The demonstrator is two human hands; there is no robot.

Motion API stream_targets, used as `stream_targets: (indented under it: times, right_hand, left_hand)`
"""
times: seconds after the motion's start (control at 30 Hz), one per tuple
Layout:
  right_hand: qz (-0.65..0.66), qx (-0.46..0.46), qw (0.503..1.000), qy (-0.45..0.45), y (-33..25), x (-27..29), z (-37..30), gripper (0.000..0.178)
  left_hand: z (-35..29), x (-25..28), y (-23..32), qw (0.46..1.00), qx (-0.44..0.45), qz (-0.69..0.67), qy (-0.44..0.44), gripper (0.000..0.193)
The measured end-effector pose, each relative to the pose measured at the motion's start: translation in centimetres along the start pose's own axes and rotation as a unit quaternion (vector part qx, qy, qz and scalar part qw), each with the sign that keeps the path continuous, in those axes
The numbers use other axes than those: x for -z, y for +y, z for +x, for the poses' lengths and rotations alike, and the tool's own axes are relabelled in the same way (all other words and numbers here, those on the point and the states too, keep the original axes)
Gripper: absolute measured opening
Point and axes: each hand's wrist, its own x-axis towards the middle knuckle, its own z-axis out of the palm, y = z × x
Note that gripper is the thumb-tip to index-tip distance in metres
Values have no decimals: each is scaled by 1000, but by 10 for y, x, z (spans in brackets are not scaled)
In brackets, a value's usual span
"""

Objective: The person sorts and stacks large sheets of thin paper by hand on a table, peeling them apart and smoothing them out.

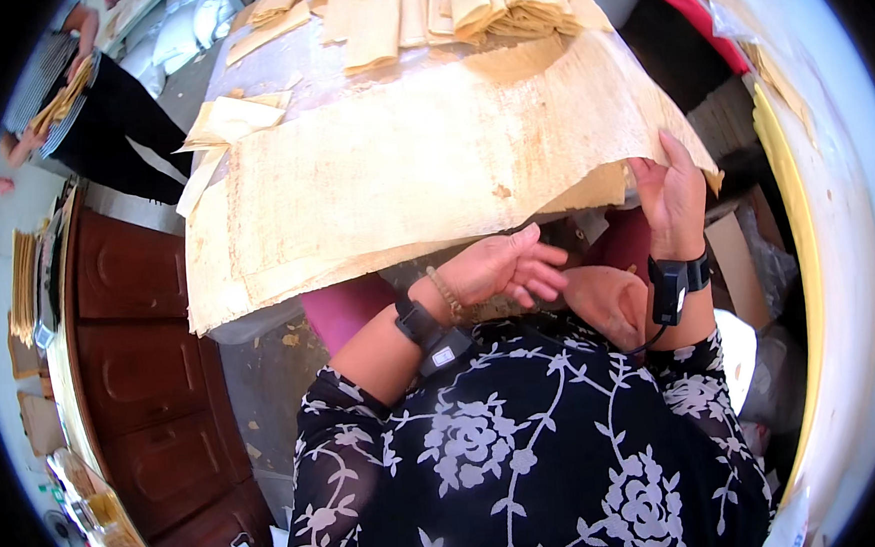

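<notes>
A large thin tan sheet [381,167], stained in places, lies across the table in front of me, its near edge overhanging toward my lap. My right hand [671,194] grips the sheet's near right edge, which is lifted and curls upward there. My left hand [502,269] is just below the near edge, palm turned up, fingers loosely spread, holding nothing. Beneath the raised edge part of another tan layer shows. A few torn tan strips [233,121] rest on the sheet's far left corner.
Folded tan sheets [501,4] are piled at the table's far side. A brown wooden cabinet [147,361] stands at left. Beyond it another person [97,104] holds a tan bundle. White sacks [182,33] lie at the back left. A yellow-edged surface [792,252] rises close on the right.
</notes>
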Motion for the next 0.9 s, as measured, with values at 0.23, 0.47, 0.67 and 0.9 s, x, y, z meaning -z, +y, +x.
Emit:
stream_targets:
  times: [0.23, 0.47, 0.67, 0.9]
  right_hand:
    - [49, 39, 988, -138, -24, -40, -57, 46]
    - [25, -87, 994, -69, -2, 27, -40, 49]
    - [30, -124, 983, 131, 39, 62, 11, 46]
    - [-1, -22, 996, 89, 38, 92, 54, 46]
  left_hand:
    - [-2, -11, -4, 921, -330, -194, 75, 98]
    - [-72, 26, -5, 742, -438, -281, 422, 44]
    - [-148, 31, -11, 695, -441, -155, 547, 39]
    - [-191, 58, -11, 665, -410, -172, 600, 43]
